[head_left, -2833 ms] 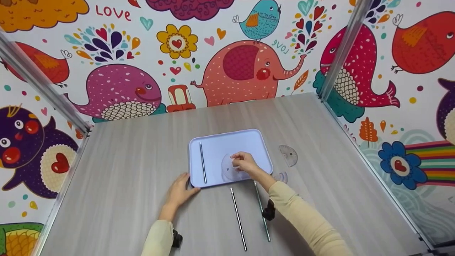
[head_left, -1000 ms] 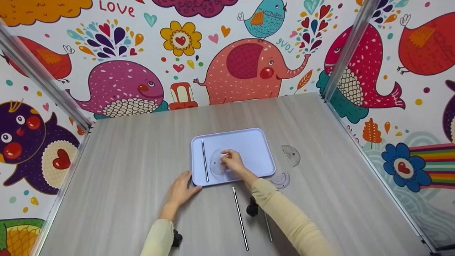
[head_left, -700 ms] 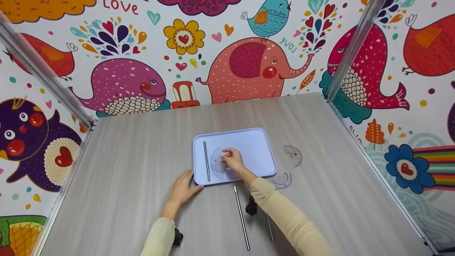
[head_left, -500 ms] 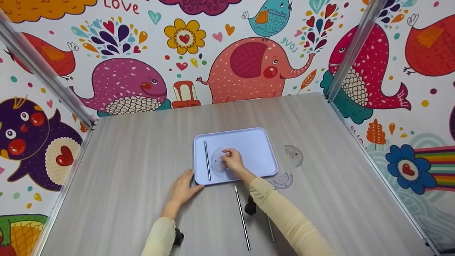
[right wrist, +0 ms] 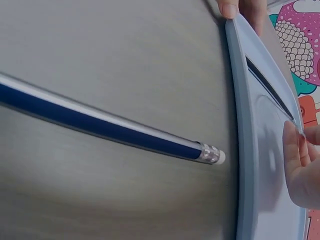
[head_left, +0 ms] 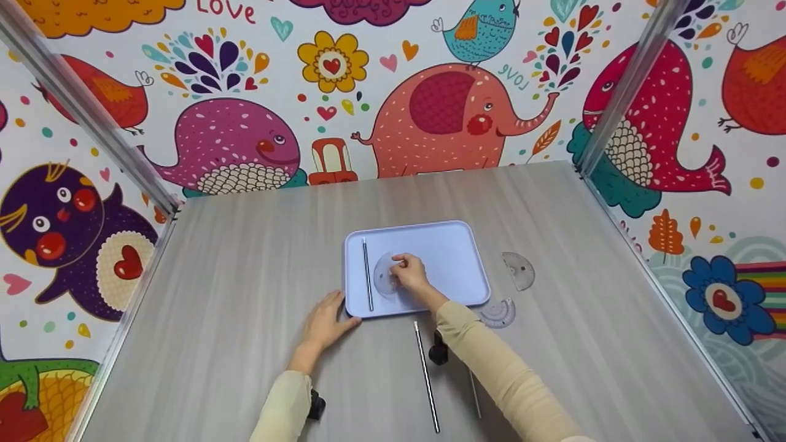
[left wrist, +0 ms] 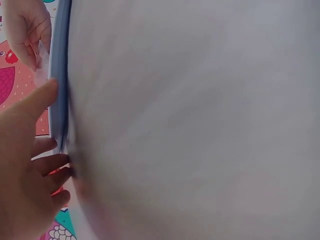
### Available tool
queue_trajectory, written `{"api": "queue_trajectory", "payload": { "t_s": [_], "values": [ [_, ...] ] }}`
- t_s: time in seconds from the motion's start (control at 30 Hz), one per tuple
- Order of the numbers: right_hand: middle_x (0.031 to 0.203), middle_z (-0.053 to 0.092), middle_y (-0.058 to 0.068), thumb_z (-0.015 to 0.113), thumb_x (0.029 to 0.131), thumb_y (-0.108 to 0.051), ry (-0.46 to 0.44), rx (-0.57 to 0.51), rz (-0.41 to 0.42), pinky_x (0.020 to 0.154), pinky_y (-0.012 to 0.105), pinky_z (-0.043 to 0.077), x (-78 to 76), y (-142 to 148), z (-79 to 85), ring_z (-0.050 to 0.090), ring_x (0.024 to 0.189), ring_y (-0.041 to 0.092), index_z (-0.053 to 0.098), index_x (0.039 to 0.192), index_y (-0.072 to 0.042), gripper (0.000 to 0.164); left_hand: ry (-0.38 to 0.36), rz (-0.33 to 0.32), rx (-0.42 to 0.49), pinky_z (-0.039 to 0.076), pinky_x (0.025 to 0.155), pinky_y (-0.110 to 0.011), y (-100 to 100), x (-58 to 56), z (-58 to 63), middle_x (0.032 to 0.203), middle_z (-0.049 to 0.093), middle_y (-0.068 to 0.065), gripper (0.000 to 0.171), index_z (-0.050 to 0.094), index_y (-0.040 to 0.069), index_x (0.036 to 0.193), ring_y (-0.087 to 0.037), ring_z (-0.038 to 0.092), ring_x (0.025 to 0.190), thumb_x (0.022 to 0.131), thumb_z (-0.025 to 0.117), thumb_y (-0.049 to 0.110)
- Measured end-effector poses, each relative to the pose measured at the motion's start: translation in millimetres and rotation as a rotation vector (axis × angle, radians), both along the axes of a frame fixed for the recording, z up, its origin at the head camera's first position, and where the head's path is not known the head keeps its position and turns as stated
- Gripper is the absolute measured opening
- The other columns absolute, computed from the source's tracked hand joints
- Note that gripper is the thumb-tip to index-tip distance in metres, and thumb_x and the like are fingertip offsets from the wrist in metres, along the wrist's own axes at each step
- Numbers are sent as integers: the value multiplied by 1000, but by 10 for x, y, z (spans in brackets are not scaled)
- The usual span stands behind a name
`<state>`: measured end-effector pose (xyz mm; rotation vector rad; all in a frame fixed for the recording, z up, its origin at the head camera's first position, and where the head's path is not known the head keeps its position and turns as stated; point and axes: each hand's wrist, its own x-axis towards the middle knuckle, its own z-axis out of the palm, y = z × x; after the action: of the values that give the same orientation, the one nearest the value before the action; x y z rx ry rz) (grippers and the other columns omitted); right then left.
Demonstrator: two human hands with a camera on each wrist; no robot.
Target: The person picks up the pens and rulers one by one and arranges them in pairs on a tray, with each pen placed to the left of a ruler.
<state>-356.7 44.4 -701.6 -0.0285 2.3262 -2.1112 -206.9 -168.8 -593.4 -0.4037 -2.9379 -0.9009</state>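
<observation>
My right hand (head_left: 410, 273) pinches a clear protractor (head_left: 384, 275) low over the lilac tray (head_left: 445, 245). The protractor's curved edge faces left, beside a pencil (head_left: 368, 276) lying lengthwise along the tray's left side. In the right wrist view the thumb and fingertips meet on the protractor's edge. My left hand (head_left: 325, 322) rests against the tray's near left corner, fingers spread. In the left wrist view the left thumb (left wrist: 47, 92) touches the rim, with the other fingers lower along the outer side.
Right of the tray lie two more clear protractors, one farther back (head_left: 519, 271) and one near the tray's corner (head_left: 498, 313). In front is an eraser-tipped pencil (head_left: 426, 374); another pencil (head_left: 474, 393) is partly hidden by the right sleeve. Patterned walls (head_left: 245, 141) enclose the table.
My right hand has carried the protractor left across the tray, close to the pencil there, and has stayed nearly still over the last second. The left hand keeps its place at the corner.
</observation>
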Motion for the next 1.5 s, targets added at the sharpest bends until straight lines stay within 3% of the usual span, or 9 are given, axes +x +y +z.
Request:
{"api": "queue_trajectory", "payload": {
  "t_s": [0.2,0.5,0.73,1.03,1.13,1.27,1.33,1.43,1.5],
  "values": [
    [68,55,5,65,71,-1,-65,69,-10,42,30,51,-174,30,-232,57,51,17,64,101,-4,29,9,-12,-8,30,103,-52,4,-16,-6,127,47,-28,69,47,-7,127,-41,41,121,76,70,35],
    [64,54,1,63,61,5,-22,223,-45,42,24,46,13,-33,119,50,50,10,63,97,1,37,27,-16,-9,31,102,-52,-4,-10,13,125,49,-28,68,49,-8,124,-41,42,120,76,70,35],
    [66,59,0,64,58,-3,90,357,-101,47,21,47,-311,-3,-471,54,57,11,66,92,6,35,10,-14,-29,32,102,-51,4,-9,28,127,47,-28,69,48,-8,125,-40,42,120,77,69,36],
    [69,59,2,68,67,-8,36,353,-31,49,25,50,-82,13,-84,56,58,14,68,97,1,32,9,-12,-12,31,103,-51,2,-3,43,127,47,-28,68,47,-6,127,-41,41,120,77,69,35],
    [68,58,2,67,66,-8,44,412,-51,51,27,48,-225,33,-328,54,60,15,69,89,-2,24,10,-14,-1,31,102,-52,4,1,30,127,46,-29,68,47,-6,126,-42,41,120,77,70,34],
    [64,55,-7,71,63,-23,133,387,-78,46,21,44,-647,122,-1090,51,57,9,68,84,-13,23,18,-20,6,31,102,-53,3,0,11,126,46,-30,68,48,-8,126,-43,41,119,76,70,33],
    [66,55,-10,73,63,-29,144,377,-77,47,19,45,-711,159,-1192,51,58,6,69,89,-15,30,26,-22,9,32,101,-53,-1,-4,6,125,47,-30,67,48,-9,125,-43,42,118,76,71,32],
    [69,57,-7,70,67,-27,162,415,-67,53,21,46,-597,173,-956,52,62,8,67,100,-9,37,15,-15,11,32,102,-53,-6,-12,9,126,47,-30,67,48,-8,125,-43,42,119,76,71,32],
    [74,60,0,67,70,-18,126,463,-48,60,27,50,-247,145,-288,56,67,14,65,105,-2,39,22,-16,4,32,101,-53,-11,-18,11,125,47,-30,67,48,-8,125,-43,42,118,75,71,32]
  ]
}}
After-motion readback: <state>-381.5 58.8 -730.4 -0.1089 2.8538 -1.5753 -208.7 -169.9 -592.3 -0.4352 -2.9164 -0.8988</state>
